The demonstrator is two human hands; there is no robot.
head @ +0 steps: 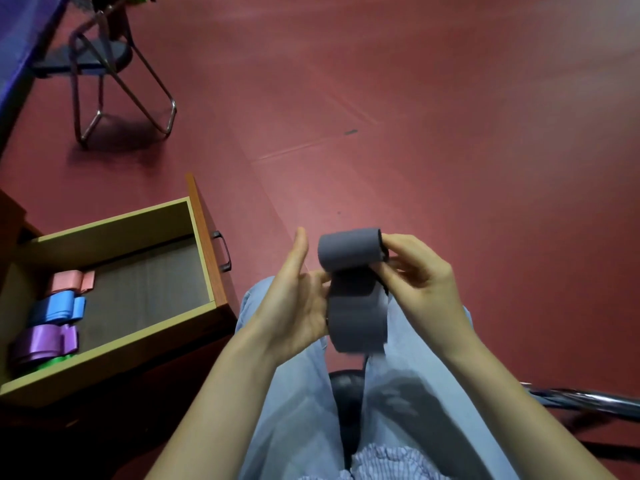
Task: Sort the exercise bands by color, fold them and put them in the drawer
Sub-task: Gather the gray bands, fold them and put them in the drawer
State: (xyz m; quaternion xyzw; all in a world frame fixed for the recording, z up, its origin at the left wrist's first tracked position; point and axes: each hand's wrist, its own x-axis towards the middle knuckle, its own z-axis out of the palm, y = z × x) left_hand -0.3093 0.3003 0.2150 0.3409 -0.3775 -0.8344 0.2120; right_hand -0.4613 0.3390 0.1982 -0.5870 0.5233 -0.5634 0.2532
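Head view had our right hand (422, 282) pinching the top fold of the grey band (356, 306) over our lap (287, 393), left hand (298, 299) flat against its side, and we figured a slack pinch could let it spring open before the drawer (114, 233).

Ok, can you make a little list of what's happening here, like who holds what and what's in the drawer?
Being folded: grey band, looped over itself
Right hand: pinches the band's top fold
Left hand: fingers straight, flat against the band's side
Drawer: open, on the person's left
Already in drawer: pink band, blue band, purple band, green band partly hidden
Behind: folding chair on the red floor
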